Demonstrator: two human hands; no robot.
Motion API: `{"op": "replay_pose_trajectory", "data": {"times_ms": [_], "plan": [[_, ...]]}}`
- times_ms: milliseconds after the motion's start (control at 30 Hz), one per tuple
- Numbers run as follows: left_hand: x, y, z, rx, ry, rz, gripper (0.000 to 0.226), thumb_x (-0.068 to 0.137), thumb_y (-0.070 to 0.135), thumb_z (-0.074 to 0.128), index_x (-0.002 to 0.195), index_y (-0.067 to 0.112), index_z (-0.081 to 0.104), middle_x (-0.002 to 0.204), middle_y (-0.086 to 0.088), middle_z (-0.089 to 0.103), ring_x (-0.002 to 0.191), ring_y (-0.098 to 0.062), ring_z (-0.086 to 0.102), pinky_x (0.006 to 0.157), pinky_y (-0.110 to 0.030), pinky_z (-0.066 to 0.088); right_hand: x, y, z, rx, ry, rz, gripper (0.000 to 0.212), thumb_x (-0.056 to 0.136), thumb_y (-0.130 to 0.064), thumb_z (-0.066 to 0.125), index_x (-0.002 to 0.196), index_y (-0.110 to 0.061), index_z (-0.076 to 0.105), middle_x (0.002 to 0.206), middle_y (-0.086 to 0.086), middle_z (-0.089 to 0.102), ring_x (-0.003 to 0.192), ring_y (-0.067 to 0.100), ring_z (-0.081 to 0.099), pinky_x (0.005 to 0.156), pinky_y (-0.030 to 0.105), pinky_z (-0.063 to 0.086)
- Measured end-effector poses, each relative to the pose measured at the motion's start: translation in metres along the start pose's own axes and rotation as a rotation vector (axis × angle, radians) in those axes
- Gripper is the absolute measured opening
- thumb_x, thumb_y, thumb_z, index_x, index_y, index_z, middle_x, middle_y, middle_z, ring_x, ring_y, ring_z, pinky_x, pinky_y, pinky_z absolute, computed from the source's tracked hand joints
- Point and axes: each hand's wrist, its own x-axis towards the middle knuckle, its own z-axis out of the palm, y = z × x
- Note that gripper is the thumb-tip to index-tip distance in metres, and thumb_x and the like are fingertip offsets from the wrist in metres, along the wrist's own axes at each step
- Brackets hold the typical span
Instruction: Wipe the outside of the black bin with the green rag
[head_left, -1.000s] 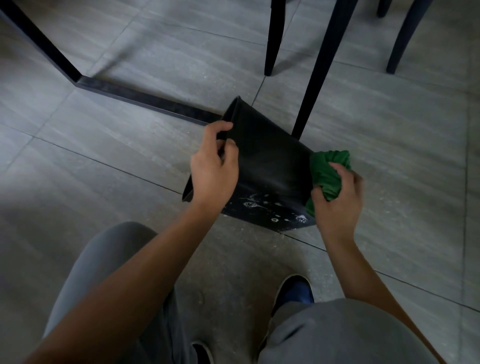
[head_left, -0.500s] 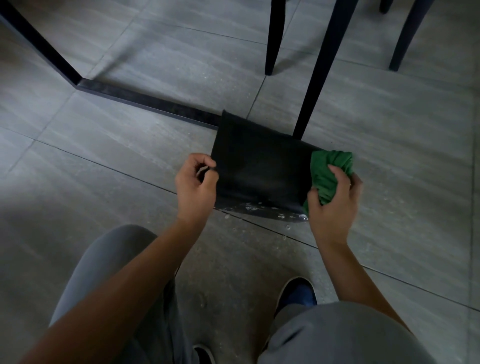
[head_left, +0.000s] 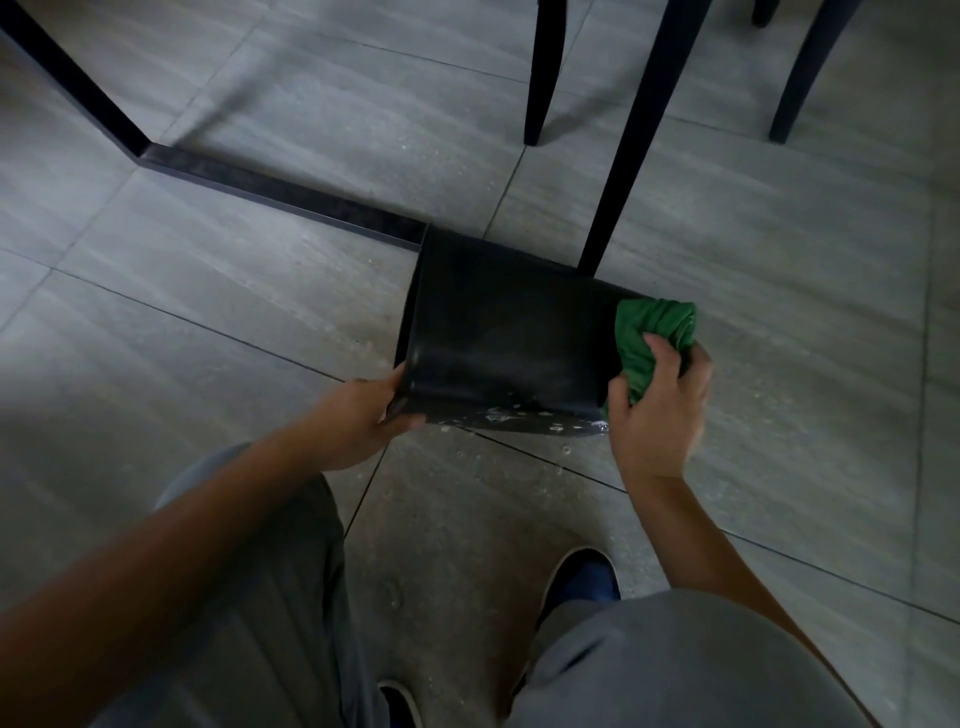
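— Where was the black bin (head_left: 498, 332)?
— Tipped on the floor, just before the chair leg (head_left: 631, 135). My left hand (head_left: 363, 415) gripped its near-left corner.
— And the green rag (head_left: 655, 340)?
— Bunched in my right hand (head_left: 657, 410), fingers curled round it, pressed against the bin's right side.

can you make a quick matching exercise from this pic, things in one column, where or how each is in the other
Things:
1. rag
2. bin
3. left hand
4. shoe

Places or states:
A. grips the bin's left edge
B. lying on its side on the floor
C. bunched in the right hand
D. near the bottom, between the knees

Pairs: 1-C, 2-B, 3-A, 4-D
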Motion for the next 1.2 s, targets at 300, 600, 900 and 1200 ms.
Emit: {"op": "replay_pose_trajectory", "data": {"times_ms": [300,600,900,1200], "plan": [[0.0,0.025,-0.014,-0.119,0.267,0.27,0.026,0.103,0.04,0.048,0.109,0.019,0.063,0.082,0.004,0.069,0.069,-0.003,0.069,0.061,-0.024,0.059,0.021,0.004,-0.03,0.266,0.148,0.2,0.061,0.08,-0.011,0.075,0.137,-0.021,0.057,0.138,0.016,0.045,0.111,0.014,0.049,0.092,0.029,0.047],[0.021,0.064,-0.014,-0.325,0.46,0.159,0.024,0.106,0.04,0.049,0.1,0.02,0.061,0.077,0.001,0.065,0.074,-0.008,0.065,0.057,-0.024,0.05,0.021,0.002,-0.043,0.341,0.095,0.167,0.054,0.081,-0.005,0.074,0.132,-0.016,0.06,0.133,0.013,0.052,0.105,0.001,0.048,0.086,0.0,0.034],[0.037,0.066,-0.002,-0.482,0.475,-0.034,0.014,0.109,0.04,0.044,0.103,0.037,0.057,0.081,0.011,0.065,0.077,0.002,0.066,0.061,-0.01,0.048,-0.001,0.012,-0.028,0.38,-0.002,0.259,0.062,0.08,-0.045,0.069,0.137,-0.032,0.05,0.134,-0.005,0.044,0.1,-0.01,0.048,0.082,0.011,0.038],[0.025,0.065,0.006,-0.639,0.38,-0.041,0.051,0.111,0.028,0.045,0.16,0.03,0.034,0.129,0.009,0.068,0.115,-0.003,0.067,0.096,-0.024,0.057,-0.003,0.028,-0.009,0.164,-0.147,0.272,0.05,0.082,-0.019,0.077,0.123,-0.025,0.05,0.136,0.008,0.044,0.107,0.03,0.055,0.08,0.037,0.046]]}}
